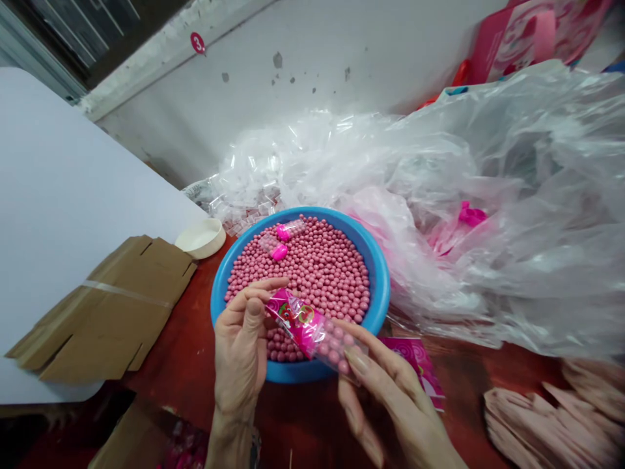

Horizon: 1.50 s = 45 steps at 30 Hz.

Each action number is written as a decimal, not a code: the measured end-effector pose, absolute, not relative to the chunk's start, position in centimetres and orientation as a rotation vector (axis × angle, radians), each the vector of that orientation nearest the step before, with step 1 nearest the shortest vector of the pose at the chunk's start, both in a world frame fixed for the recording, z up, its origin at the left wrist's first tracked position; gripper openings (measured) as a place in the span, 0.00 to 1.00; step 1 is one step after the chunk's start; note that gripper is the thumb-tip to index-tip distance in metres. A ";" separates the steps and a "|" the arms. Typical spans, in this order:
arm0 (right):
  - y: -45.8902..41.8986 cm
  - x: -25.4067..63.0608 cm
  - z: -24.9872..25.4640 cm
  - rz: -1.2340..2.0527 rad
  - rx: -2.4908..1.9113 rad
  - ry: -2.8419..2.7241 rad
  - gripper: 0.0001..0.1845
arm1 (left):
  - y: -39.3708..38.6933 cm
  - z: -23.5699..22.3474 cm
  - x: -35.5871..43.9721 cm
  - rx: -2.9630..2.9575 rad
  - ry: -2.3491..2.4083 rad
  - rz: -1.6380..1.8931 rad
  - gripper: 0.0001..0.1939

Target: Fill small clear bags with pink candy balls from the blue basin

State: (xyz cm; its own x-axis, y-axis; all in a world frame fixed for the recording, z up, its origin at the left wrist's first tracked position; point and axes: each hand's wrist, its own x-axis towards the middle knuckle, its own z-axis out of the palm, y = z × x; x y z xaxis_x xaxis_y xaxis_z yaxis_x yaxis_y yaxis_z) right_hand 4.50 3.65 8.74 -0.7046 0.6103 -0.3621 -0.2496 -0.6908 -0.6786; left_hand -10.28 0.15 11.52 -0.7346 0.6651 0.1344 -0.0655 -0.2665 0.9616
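Head view, looking down on a red-brown work table (195,397). Left hand (239,352) and right hand (385,391) both hold a clear plastic packet (332,348) over the near side of a blue plastic basin (375,280). Packet sits tilted between the hands, its pink printed end toward the left hand, with pink balls (334,340) visible inside the clear end. Left fingers curl narrowly around the printed end, with the thumb against it. Right thumb and fingers pinch narrowly at the clear end. Basin is heaped with loose pink balls (317,267), and two small clear tubes with hot-pink caps (283,241) lie on top. Heaped clear plastic bags (488,215) bank against the basin's far side. Left of the basin: a small white bowl (200,238), a flattened cardboard box taped across (112,312), and a white board (63,195). Pink printed card (415,361) lies under the right hand's side; bundled pink paper (551,423) sits at lower right.
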 end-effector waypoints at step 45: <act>1.7 4.1 8.7 1.111 -0.796 -1.628 0.08 | -0.8 8.8 -7.4 0.523 1.029 1.741 0.12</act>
